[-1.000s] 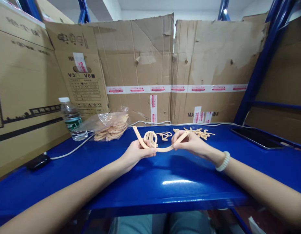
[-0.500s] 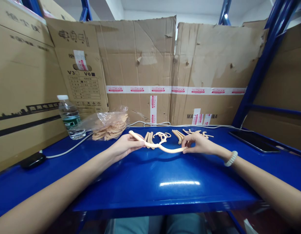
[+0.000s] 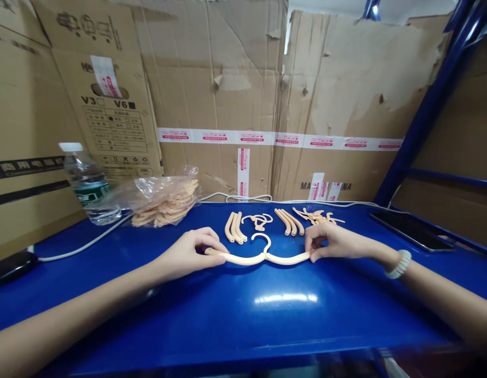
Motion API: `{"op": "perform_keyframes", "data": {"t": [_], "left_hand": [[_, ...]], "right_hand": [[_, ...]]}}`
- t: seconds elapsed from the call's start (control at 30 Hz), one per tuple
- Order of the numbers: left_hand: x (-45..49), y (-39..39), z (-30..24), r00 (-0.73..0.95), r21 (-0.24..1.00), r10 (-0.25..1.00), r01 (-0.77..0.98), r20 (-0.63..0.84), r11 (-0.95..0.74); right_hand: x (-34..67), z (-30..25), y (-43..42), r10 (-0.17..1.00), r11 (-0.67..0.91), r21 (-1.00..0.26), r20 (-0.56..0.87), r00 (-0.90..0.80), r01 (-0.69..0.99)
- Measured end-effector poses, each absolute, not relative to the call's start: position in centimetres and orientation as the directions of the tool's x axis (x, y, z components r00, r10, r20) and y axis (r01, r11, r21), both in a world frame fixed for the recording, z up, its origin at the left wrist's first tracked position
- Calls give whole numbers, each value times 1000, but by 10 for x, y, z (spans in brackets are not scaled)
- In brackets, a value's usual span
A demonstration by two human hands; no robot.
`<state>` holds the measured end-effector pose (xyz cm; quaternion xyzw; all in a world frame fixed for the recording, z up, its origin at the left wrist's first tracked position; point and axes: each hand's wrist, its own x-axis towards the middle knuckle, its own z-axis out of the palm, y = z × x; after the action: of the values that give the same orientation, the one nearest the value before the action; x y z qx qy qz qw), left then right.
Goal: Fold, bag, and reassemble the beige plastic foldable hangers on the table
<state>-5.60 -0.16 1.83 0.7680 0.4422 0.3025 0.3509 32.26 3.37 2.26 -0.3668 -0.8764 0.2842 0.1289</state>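
Note:
A cream plastic clothes hanger spans the gap between my hands, low at the blue tabletop, its hook curling up and away from me. My left hand pinches its left arm near the end. The right arm's end is between the thumb and fingers of my right hand. Just beyond lie several loose curved hanger arms on the left and more hanger arms on the right. Between these groups sit a few loose hooks. Small slim cream pieces are heaped behind my right hand.
A clear bag of cream hanger parts lies at the left, beside a water bottle. A black device joins a white cable. A dark tablet rests at right. Cardboard walls the back.
Both hands have lowered the hanger toward the tabletop, and it is now level instead of tilted. Its hook now stands clear of the loose hooks behind. The camera view has shifted.

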Motion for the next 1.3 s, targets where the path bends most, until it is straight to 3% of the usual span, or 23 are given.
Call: {"op": "perform_keyframes", "data": {"t": [0.17,0.4,0.87,1.3], "left_hand": [[-60,1,13,617,458,742,597,262,-659],[-61,17,6,718,160,566,554,405,-817],[-66,31,-4,691,104,526,554,496,-826],[-77,58,-12,605,104,582,639,543,-762]], "right_hand": [[322,27,36,718,578,-559,2,-696,595],[319,32,46,757,561,-514,1,-654,649],[315,10,57,823,535,-505,129,-554,677],[301,-8,68,789,595,-322,411,-457,737]]}}
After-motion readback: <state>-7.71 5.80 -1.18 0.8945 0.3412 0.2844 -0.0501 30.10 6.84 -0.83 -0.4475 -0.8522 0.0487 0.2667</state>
